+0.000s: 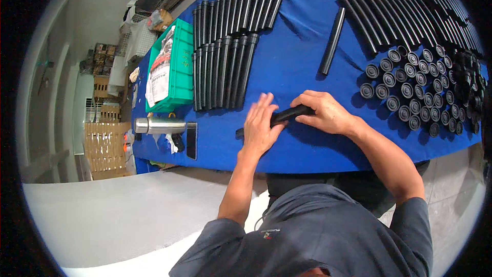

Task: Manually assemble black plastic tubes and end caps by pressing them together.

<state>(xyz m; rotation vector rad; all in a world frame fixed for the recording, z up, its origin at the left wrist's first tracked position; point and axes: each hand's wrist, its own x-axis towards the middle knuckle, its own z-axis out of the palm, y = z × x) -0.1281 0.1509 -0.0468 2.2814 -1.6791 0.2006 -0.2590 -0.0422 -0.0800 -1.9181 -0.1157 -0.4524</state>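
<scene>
A short black tube (285, 116) lies slantwise near the table's front edge, between my two hands. Thumb and fingers of my right hand (324, 113) close around its right end. My left hand (260, 125) rests over its other end, fingers stretched out and slightly blurred; the part under the palm is hidden. A dark tip (239, 133) shows just left of that palm. Beyond my hands, one loose black tube (333, 41) lies by itself on the blue cloth (294, 51).
Two rows of capped black tubes (223, 72) lie at left, beside a green crate (179, 72). A steel flask (160, 125) and a phone (191, 141) sit near the left front. Many round black caps (406, 90) stand at right, with more tubes (392, 15) behind.
</scene>
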